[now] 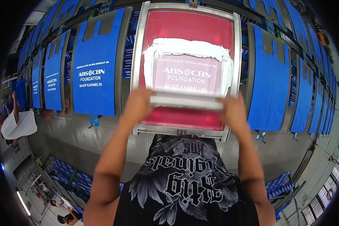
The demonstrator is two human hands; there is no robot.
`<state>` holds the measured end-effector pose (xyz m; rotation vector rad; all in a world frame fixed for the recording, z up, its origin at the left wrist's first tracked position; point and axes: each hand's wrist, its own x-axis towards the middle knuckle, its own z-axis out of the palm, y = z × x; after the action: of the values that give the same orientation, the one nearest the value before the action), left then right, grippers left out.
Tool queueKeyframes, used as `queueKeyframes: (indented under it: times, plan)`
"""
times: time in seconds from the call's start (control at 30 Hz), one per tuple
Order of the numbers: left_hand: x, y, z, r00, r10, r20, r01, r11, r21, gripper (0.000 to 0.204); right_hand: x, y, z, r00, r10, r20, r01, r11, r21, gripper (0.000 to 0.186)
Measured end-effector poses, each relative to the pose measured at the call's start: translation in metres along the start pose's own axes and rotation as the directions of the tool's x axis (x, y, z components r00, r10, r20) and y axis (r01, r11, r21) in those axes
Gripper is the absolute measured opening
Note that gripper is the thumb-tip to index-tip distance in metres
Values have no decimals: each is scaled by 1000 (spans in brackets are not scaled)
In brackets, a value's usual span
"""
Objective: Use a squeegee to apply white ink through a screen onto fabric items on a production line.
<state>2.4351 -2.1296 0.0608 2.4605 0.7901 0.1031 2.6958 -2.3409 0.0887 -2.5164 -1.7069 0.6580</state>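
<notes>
A metal-framed printing screen (pixel 236 45) with red mesh (pixel 184 24) lies in front of me. Thick white ink (pixel 188 45) rings a pale middle with white lettering. My left hand (pixel 140 102) and my right hand (pixel 231 110), both slightly blurred, are closed on opposite ends of a long pale squeegee (pixel 186 98), held crosswise over the lower part of the mesh, just below the lettering. The squeegee's lower edge is smeared with ink and hides part of the mesh beneath it.
Printed blue cloth bags (pixel 92 98) lie on boards in rows left and right along a metal rack (pixel 45 133). A person in white (pixel 19 124) is at the far left. More people (pixel 67 218) are at the lower left. Stacked blue pieces (pixel 278 184) show lower right.
</notes>
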Motion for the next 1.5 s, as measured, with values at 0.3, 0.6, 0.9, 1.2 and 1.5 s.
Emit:
queueKeyframes:
  times: [0.3,0.6,0.9,1.2,1.5]
  plan:
    - [119,-17,-4,996,-80,-41,81,997,11,36,113,40,-9,985,-38,-170,20,994,-107,38]
    - [106,-1,-48,830,97,-550,8,983,186,53,165,46,-95,995,-82,-50,85,995,52,43]
    - [-152,49,143,740,-167,651,598,604,-526,53,209,57,-74,981,-189,48,189,982,10,49]
    - [-137,77,111,765,35,643,575,412,-706,42,178,3,-67,993,-112,-33,107,987,-120,52]
    - [-134,81,115,759,-39,650,608,399,-687,44,-52,-71,24,951,-211,-227,192,976,-103,31]
